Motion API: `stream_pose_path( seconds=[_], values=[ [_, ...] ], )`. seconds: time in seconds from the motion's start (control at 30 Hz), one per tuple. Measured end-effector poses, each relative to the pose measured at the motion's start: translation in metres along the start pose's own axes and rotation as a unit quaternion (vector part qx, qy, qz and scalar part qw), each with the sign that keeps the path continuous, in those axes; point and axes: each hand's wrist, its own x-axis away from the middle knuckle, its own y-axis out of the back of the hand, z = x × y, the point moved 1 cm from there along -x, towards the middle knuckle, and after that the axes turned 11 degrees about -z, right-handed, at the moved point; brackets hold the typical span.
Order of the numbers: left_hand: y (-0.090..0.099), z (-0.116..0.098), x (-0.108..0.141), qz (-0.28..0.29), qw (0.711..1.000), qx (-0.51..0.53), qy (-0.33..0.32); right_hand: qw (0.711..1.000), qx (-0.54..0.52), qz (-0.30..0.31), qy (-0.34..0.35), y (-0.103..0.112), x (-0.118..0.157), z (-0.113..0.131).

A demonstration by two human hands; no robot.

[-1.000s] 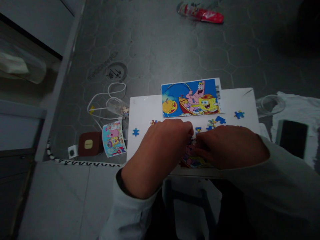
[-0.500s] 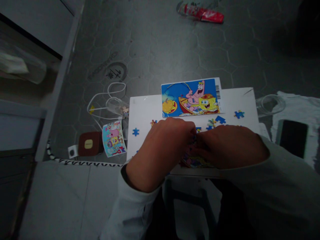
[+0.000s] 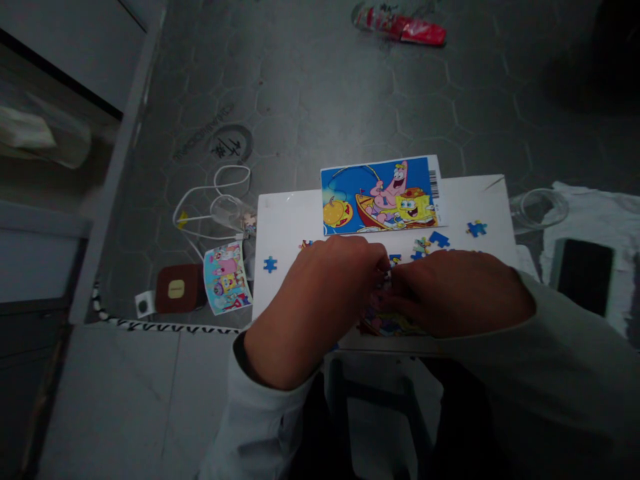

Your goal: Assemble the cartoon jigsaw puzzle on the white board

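White tabletop [image 3: 480, 197]; below the card [image 3: 377, 197], left hand [image 3: 315, 293] and right hand [image 3: 463, 293] curl over puzzle [image 3: 387, 325], finger grip unclear; seems light, best edge-held.

Over the white board [image 3: 283, 217], both hands are bent down close together, the left hand [image 3: 325, 293] and the right hand [image 3: 460, 293] meeting at the fingers above a partly joined puzzle [image 3: 385, 323]. I can't make out what the fingertips grip. The picture card [image 3: 380, 195] lies just beyond, a few loose pieces [image 3: 439, 239] in front of it. Off to the left on the floor sits a brown box [image 3: 177, 288], beside a colourful card [image 3: 227, 278]; a dark phone [image 3: 584, 277] rests to the right.
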Motion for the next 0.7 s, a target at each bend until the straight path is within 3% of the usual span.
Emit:
stream_pose_path(
  seconds=[0.2, 0.57, 0.7],
  values=[
    [0.0038, 0.0050, 0.0025, -0.015, 0.999, 0.032, -0.010, 1.000, 0.006, 0.009, -0.001, 0.0014, -0.0006, 0.0003],
    [0.0071, 0.0088, 0.0038, -0.004, 0.998, 0.034, 0.059, 1.000, 0.014, 0.003, -0.005, 0.0009, 0.0004, -0.0002],
    [0.0060, 0.0100, 0.0047, 0.007, 0.998, 0.048, 0.044, 1.000, 0.000, -0.018, 0.009, -0.0038, -0.0007, -0.0042]
  ],
)
